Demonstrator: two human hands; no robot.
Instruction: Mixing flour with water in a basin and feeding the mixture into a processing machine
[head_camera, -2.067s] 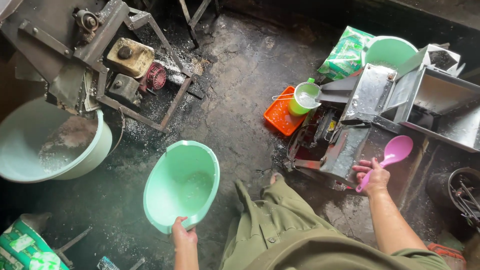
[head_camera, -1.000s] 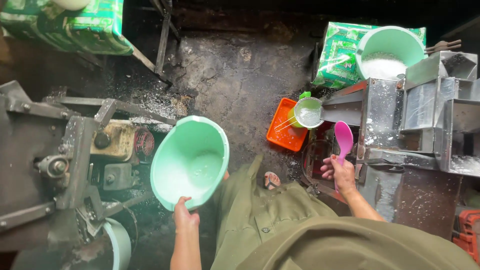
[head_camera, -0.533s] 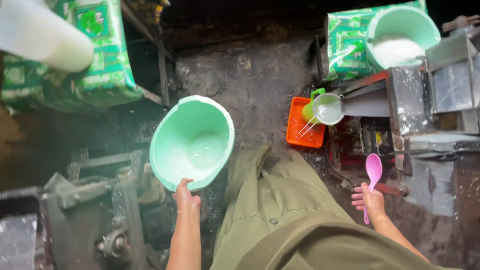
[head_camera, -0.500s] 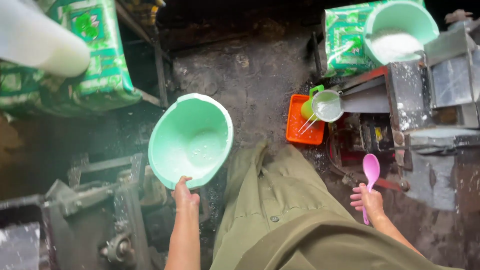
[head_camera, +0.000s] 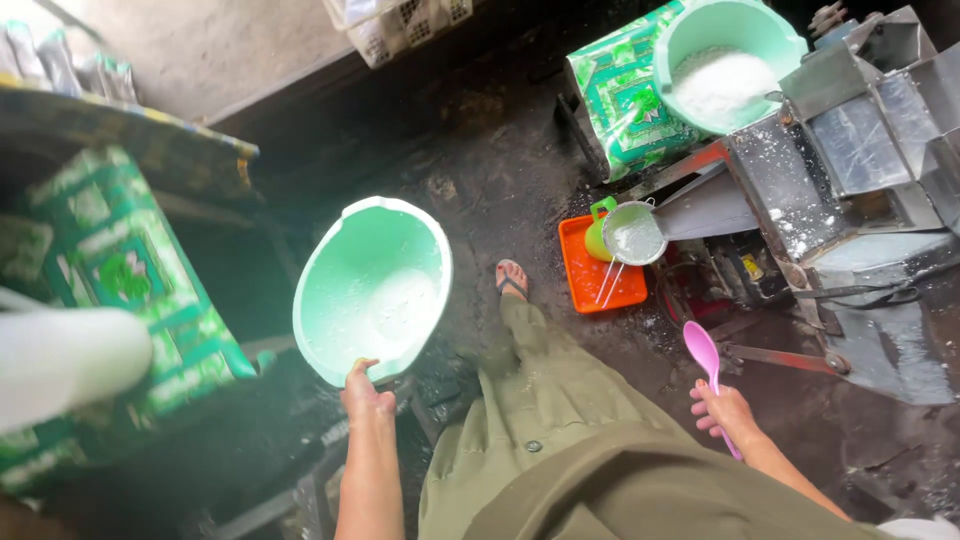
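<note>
My left hand (head_camera: 367, 398) grips the near rim of a light green plastic basin (head_camera: 372, 286), held out over the dark wet floor; a thin white film coats its inside. My right hand (head_camera: 726, 414) holds a pink plastic scoop (head_camera: 703, 350) by its handle, bowl pointing away from me, low at my right side. My olive-green trouser leg and a sandalled foot (head_camera: 511, 278) stretch between the two hands.
A grey metal machine (head_camera: 850, 190) dusted with white powder stands at right. Below its chute a green mug with a strainer (head_camera: 625, 231) sits on an orange tray (head_camera: 583, 275). A green bowl of white powder (head_camera: 726, 62) rests on a green printed sack (head_camera: 622, 100). Another green sack (head_camera: 120, 270) is at left.
My view has swung left and away from the machine. The basin stays in my left hand, the pink scoop has dropped lower at my right side, and one foot has stepped forward.
</note>
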